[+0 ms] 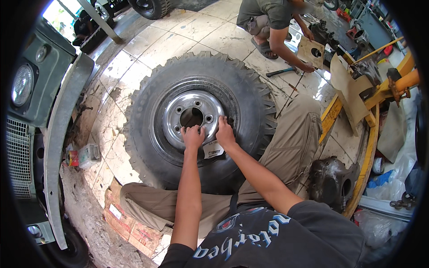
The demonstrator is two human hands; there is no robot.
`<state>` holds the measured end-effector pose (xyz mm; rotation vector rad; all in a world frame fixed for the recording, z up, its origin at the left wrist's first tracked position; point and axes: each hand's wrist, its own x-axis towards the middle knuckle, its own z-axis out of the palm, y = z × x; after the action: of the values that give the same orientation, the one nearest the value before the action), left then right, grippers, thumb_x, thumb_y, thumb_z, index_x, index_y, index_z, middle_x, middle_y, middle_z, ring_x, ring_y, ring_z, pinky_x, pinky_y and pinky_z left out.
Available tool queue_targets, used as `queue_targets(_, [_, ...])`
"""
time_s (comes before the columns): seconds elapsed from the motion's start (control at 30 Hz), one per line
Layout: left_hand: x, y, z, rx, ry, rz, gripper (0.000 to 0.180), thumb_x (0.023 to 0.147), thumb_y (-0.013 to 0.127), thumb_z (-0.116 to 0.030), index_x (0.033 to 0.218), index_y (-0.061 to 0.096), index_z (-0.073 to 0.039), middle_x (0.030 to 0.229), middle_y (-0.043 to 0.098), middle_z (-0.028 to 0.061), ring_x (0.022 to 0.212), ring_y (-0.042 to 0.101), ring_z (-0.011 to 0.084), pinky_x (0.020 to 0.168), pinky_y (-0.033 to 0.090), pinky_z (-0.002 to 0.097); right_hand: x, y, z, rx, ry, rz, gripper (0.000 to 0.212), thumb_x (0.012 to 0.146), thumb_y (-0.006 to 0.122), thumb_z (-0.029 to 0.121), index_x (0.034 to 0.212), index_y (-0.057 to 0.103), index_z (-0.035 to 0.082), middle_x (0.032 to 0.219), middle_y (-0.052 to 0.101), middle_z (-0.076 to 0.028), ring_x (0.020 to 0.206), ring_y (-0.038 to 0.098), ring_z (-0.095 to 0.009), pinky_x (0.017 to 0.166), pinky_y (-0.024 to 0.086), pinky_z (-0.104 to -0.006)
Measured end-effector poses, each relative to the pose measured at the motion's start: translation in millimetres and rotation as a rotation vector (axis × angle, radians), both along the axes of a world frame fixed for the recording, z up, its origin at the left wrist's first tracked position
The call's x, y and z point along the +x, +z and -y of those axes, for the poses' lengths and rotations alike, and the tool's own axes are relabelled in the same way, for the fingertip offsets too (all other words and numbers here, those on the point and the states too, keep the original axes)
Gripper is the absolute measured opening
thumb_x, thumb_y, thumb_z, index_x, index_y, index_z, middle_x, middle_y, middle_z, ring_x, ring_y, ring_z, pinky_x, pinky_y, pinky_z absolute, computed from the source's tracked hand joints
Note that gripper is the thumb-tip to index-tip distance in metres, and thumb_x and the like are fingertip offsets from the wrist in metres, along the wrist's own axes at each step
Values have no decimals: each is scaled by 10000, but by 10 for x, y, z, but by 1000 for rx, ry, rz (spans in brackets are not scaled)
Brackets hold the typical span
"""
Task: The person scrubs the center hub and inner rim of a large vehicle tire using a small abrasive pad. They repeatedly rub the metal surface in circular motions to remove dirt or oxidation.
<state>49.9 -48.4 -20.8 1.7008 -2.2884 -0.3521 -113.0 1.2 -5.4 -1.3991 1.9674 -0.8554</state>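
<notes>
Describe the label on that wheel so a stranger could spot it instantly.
Find the big, chunky-treaded black tyre lying on the tiled floor, then the silver wheel centre inside it. The label sits by the centre's near edge, between the wrists of the left hand and right hand. It alone is pale and papery beside metal and rubber.

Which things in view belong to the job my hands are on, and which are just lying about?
Apparently in the job:
- round silver metal rim, with left hand and right hand on it
- large black rubber tyre
- small pale printed sheet

Apparently lying about:
- flattened brown cardboard
- clear plastic container
- dark grey metal housing
</notes>
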Motion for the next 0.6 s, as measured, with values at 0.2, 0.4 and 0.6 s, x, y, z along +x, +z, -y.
queue_targets(0.2, [8, -44, -16, -39, -3, 16, 327, 962, 604, -392, 949, 716, -85, 903, 725, 137, 971, 651, 325, 1120, 294, 531, 109, -13, -85, -36, 10, -77, 570, 907, 399, -45, 1468, 336, -120, 1479, 354, -425, 1334, 464, -507, 1127, 417, -475])
queue_targets(0.4, [-18, 19, 21, -62, -35, -23, 319, 960, 601, -368, 935, 704, -67, 935, 731, 130, 985, 643, 328, 1123, 296, 550, -18, 17, 108, -8, -13, -14, 584, 899, 433, -42, 1468, 320, -119, 1480, 346, -433, 1400, 386, -503, 1133, 412, -477])
queue_targets(0.6, [16, -13, -15, -66, -29, -27, 320, 954, 605, -371, 946, 704, -66, 940, 731, 134, 986, 642, 325, 1130, 288, 556, -29, -5, 107, -33, -28, -8, 571, 902, 438, -37, 1458, 334, -114, 1474, 355, -433, 1366, 427, -512, 1106, 438, -488])
